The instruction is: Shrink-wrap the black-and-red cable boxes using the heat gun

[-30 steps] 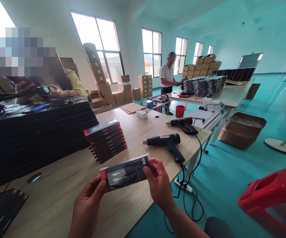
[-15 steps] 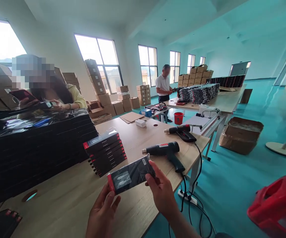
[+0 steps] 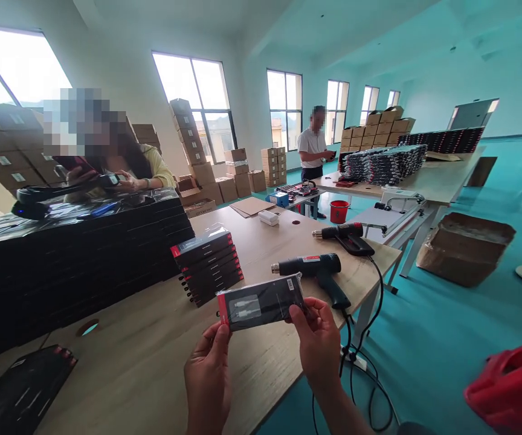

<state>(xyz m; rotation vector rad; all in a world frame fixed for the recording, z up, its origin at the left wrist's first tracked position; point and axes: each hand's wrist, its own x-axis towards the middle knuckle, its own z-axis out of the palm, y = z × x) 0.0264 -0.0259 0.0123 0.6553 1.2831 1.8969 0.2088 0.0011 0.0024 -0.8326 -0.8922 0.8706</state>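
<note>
Between my two hands is a flat black box with a red end (image 3: 267, 302), in loose clear film, with a picture of white cable plugs and a barcode label. My left hand (image 3: 209, 368) pinches its red end at the lower left corner. At the other end, my right hand (image 3: 319, 338) grips the right edge, thumb on the front. Just behind it to the left stands a stack of similar boxes (image 3: 209, 263). A large black heat gun (image 3: 313, 269) lies behind the held box, and a smaller heat gun (image 3: 345, 235) rests farther back.
A long wall of stacked black boxes (image 3: 84, 272) runs along the left, a person (image 3: 138, 163) behind it. More boxes (image 3: 25, 386) lie at lower left. Cables (image 3: 372, 362) hang off the table's right edge. Another person (image 3: 313, 148) stands at the back; a red chair (image 3: 510, 383) is at right.
The box has been raised a little and turned more level, its front facing me more squarely. Both hands have moved with it. The whole view has shifted slightly.
</note>
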